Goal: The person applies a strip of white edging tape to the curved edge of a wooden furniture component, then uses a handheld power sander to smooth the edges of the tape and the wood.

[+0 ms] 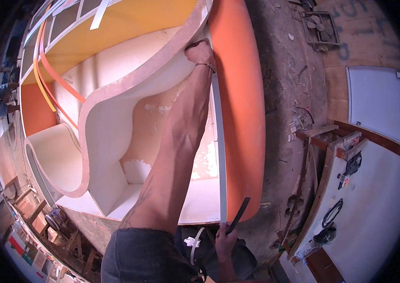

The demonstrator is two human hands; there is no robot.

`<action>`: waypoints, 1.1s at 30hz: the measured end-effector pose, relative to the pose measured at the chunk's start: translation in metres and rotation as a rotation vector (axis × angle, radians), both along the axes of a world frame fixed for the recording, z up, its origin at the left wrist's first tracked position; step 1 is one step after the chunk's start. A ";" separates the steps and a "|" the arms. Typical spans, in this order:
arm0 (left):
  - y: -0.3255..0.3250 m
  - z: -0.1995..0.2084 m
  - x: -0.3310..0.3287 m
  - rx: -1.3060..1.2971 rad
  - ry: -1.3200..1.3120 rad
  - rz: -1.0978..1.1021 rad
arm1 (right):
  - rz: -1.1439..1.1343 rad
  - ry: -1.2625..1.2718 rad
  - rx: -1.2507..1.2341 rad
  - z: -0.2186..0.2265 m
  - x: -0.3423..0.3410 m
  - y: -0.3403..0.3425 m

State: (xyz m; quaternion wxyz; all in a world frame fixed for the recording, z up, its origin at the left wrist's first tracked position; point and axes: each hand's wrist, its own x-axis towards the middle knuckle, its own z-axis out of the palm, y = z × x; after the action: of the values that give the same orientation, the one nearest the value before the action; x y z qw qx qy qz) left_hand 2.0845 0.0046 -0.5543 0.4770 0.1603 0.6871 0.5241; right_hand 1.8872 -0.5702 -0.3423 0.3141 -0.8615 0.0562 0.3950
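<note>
Pinching the white edge strip [222, 188] at the cabinet's [240, 94] near edge, my right hand [225, 238] also grips a dark tool [239, 214]; my left hand [199, 51] presses its far end. I'd keep it taut and flush.

Below you the dusty concrete floor [289, 94] carries the big cabinet [237, 108] with its orange side and cream, curved shelves. Scraps and shavings lie scattered over the floor. At your right a white surface [374, 207] bears a coil of black cable [333, 212], a dark tool [352, 165] and wooden offcuts [337, 141] along its edge.
</note>
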 end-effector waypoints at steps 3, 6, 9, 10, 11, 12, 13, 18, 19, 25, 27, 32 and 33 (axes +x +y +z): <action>0.004 -0.013 -0.005 0.057 -0.029 0.021 | 0.049 -0.024 -0.001 0.000 0.004 -0.002; 0.005 -0.019 -0.007 0.041 -0.084 -0.049 | 0.064 -0.039 -0.012 0.002 0.004 0.001; 0.007 -0.026 -0.006 0.042 -0.179 -0.034 | 0.040 -0.030 -0.023 0.004 0.004 0.005; 0.009 -0.030 -0.008 0.027 -0.147 -0.049 | 0.031 -0.026 -0.029 0.005 0.005 0.006; 0.009 -0.029 -0.006 0.010 -0.118 -0.071 | 0.026 -0.027 -0.029 0.005 0.004 0.007; 0.008 -0.028 -0.004 0.009 -0.119 -0.076 | 0.010 -0.031 -0.027 0.005 0.004 0.009; 0.005 -0.027 -0.002 0.029 -0.137 -0.083 | -0.007 -0.036 -0.025 0.005 0.003 0.009; 0.011 -0.037 -0.006 0.081 -0.191 -0.006 | -0.002 -0.052 -0.031 -0.002 0.004 0.000; 0.010 -0.036 -0.008 0.045 -0.211 -0.022 | -0.003 -0.040 -0.015 -0.002 0.004 0.000; 0.007 -0.027 -0.009 -0.027 -0.184 -0.072 | -0.021 -0.052 0.002 0.000 0.002 0.003; 0.006 -0.026 -0.010 -0.016 -0.174 -0.074 | -0.016 -0.056 -0.003 0.002 0.002 0.005; 0.010 -0.030 -0.008 -0.089 -0.108 -0.018 | -0.003 -0.068 0.009 0.003 0.002 0.005; 0.012 -0.036 -0.008 -0.088 -0.108 -0.016 | -0.023 -0.054 0.003 0.004 0.002 0.006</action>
State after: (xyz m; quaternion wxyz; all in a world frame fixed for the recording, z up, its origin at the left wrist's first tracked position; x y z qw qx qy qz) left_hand 2.0764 0.0169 -0.5901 0.5241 0.1162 0.6814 0.4975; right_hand 1.8893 -0.5643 -0.3379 0.3214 -0.8706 0.0571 0.3682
